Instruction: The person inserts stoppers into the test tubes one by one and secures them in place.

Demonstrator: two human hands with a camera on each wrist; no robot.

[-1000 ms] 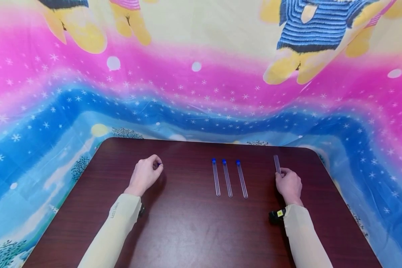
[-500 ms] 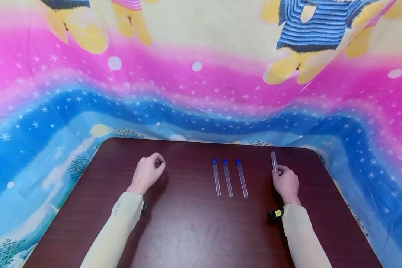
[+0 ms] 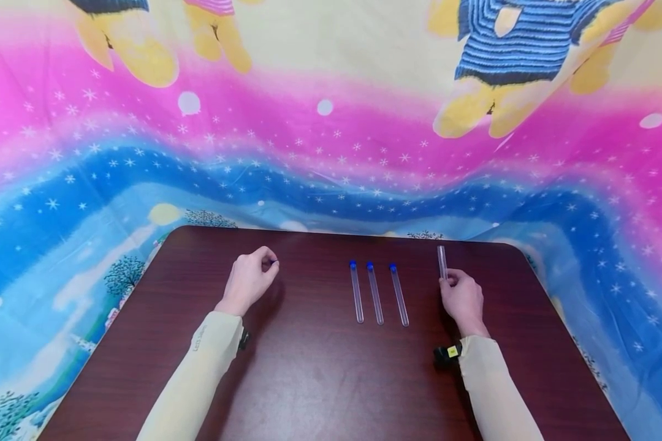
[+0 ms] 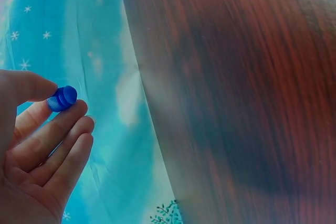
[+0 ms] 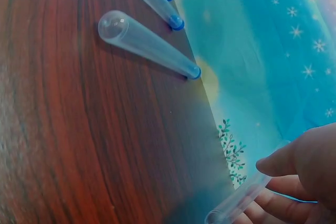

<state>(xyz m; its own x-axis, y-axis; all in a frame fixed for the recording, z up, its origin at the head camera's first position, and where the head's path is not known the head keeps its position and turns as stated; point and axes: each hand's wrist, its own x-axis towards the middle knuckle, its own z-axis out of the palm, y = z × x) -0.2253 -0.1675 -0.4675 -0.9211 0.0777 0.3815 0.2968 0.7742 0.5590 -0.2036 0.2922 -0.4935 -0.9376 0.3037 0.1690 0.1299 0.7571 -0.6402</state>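
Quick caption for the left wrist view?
Left hand pinches a blue cap beside the table.

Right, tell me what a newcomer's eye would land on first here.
Probably the bright pink-and-blue cartoon cloth draped behind the dark wooden table. Then three clear tubes with blue caps lying side by side mid-table. The right hand holds an uncapped tube; the left hand pinches a small blue cap.

Cream long sleeves [image 3: 198,373], small lettering perhaps near left cuff; black wrist-mounted cameras [image 3: 445,354].
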